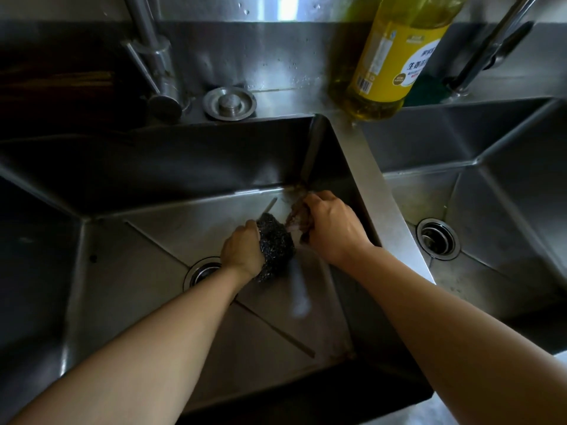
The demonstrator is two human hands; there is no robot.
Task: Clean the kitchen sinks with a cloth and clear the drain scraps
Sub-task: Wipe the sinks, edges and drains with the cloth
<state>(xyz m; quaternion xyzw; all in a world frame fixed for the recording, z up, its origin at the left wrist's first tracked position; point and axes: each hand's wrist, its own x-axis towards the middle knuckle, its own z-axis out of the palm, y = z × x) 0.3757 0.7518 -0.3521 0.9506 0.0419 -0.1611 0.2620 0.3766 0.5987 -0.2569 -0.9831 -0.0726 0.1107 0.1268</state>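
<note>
Scrubbing looks midway: left hand (242,251) fingers clench a steel-wool scourer (274,245), right hand (333,227) fingers bunch a brown cloth (299,217) in the left sink's (122,271) far-right corner; right sink (506,191) and drains (438,238) seemingly remain.

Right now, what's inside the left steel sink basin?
Inside the left steel sink basin: the left hand gripping a dark steel-wool scourer, the right hand clutching a brownish cloth near the back-right corner, and a round drain, partly covered by the left wrist.
</note>
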